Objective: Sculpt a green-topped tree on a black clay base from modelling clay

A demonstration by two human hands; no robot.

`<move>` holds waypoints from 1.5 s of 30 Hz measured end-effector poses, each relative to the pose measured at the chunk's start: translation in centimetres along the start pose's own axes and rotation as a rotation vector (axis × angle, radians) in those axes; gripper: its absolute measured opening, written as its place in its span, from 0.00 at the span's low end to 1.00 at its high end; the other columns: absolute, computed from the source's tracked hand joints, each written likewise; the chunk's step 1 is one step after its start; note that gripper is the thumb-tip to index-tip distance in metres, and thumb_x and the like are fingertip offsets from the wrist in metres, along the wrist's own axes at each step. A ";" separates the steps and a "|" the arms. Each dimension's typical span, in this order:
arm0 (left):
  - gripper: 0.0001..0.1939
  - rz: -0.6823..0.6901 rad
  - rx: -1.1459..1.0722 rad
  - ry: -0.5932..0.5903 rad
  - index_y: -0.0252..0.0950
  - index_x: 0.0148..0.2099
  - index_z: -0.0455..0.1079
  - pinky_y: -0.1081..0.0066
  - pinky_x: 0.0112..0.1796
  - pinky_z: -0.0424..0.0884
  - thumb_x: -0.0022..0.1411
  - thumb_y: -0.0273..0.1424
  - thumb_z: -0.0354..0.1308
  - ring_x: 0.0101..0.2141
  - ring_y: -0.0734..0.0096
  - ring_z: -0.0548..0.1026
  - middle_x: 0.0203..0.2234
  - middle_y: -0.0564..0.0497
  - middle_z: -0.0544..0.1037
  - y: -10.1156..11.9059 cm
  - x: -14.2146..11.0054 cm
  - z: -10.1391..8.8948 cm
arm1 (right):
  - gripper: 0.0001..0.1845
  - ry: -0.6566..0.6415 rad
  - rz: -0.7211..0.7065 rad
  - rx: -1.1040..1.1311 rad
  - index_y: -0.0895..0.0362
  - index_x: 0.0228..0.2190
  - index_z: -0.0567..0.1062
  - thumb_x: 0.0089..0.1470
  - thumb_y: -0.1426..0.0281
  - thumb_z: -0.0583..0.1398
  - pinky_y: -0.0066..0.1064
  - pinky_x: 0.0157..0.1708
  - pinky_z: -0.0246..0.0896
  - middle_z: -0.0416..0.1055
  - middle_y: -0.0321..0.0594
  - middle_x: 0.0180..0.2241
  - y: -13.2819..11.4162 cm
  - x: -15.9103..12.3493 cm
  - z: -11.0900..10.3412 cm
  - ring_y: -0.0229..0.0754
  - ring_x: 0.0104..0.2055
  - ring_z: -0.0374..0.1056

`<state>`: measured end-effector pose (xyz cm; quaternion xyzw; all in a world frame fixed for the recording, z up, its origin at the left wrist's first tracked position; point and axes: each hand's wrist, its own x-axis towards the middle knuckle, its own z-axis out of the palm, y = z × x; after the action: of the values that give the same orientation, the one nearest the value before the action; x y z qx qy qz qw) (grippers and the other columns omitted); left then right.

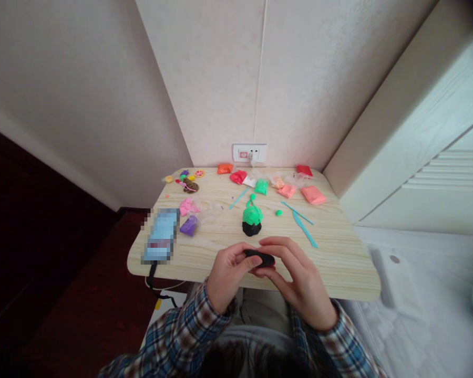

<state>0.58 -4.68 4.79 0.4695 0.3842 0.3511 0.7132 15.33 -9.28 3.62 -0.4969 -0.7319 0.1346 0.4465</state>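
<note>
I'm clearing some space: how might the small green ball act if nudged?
The small green ball may roll, since it looks rounded. It's probably light, being tiny compared with the right hand.

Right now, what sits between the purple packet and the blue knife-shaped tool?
From the purple packet toward the blue knife-shaped tool, the head view shows clear wrapping, a green-and-black clay lump, then a small green ball.

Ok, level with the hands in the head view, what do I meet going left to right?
Phone (blurred) → left hand → black piece held in the fingers → right hand → white object beyond the table.
</note>
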 end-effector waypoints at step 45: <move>0.03 0.425 0.907 0.096 0.35 0.32 0.75 0.70 0.34 0.72 0.55 0.28 0.60 0.31 0.68 0.75 0.28 0.50 0.79 -3.8 3.6 -2.0 | 0.06 -0.064 0.586 0.478 0.55 0.27 0.68 0.49 0.67 0.61 0.28 0.27 0.57 0.70 0.33 0.23 5.9 0.0 1.7 0.38 0.26 0.65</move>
<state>0.96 -1.94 -0.06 0.7835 0.4264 0.3076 0.3313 17.57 -6.12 -1.12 -0.5623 -0.5203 0.4392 0.4692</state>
